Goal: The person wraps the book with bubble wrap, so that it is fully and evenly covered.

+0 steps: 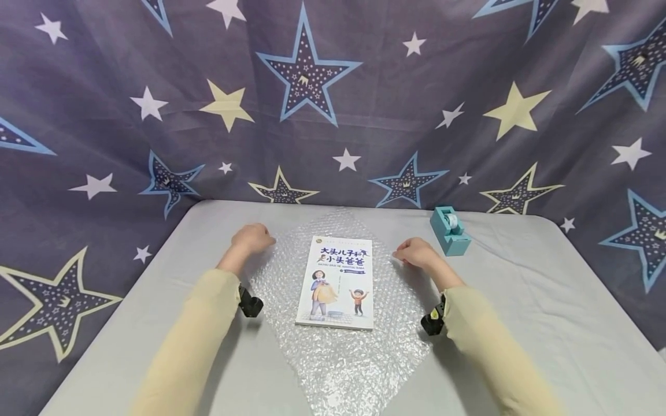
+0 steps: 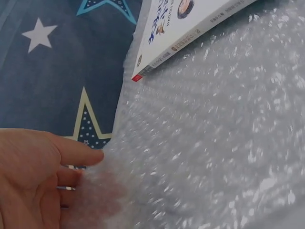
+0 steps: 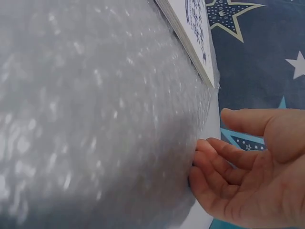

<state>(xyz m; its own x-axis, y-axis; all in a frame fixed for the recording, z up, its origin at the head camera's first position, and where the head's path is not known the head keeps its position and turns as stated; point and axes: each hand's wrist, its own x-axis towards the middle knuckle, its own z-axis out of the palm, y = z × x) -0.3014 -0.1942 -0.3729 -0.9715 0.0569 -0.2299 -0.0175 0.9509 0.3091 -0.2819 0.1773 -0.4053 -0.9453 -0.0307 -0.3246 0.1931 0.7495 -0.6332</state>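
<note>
A white children's book [image 1: 337, 283] with drawn figures on its cover lies face up on a sheet of bubble wrap [image 1: 359, 370], which is set cornerwise on the table. My left hand [image 1: 252, 238] is at the sheet's left edge. In the left wrist view, the left hand [image 2: 38, 167] pinches that edge, its thumb on top and fingers showing blurred through the wrap. At the opposite edge is my right hand [image 1: 416, 254]. The right wrist view has the right hand's fingertips [image 3: 202, 145] right at the wrap's edge, bent, with the thumb held apart from them.
A teal tape dispenser [image 1: 450, 231] with a roll of tape stands at the back right, beyond my right hand. The table [image 1: 520, 277] has a grey-white cover. Behind it hangs a dark cloth [image 1: 374, 133] printed with stars.
</note>
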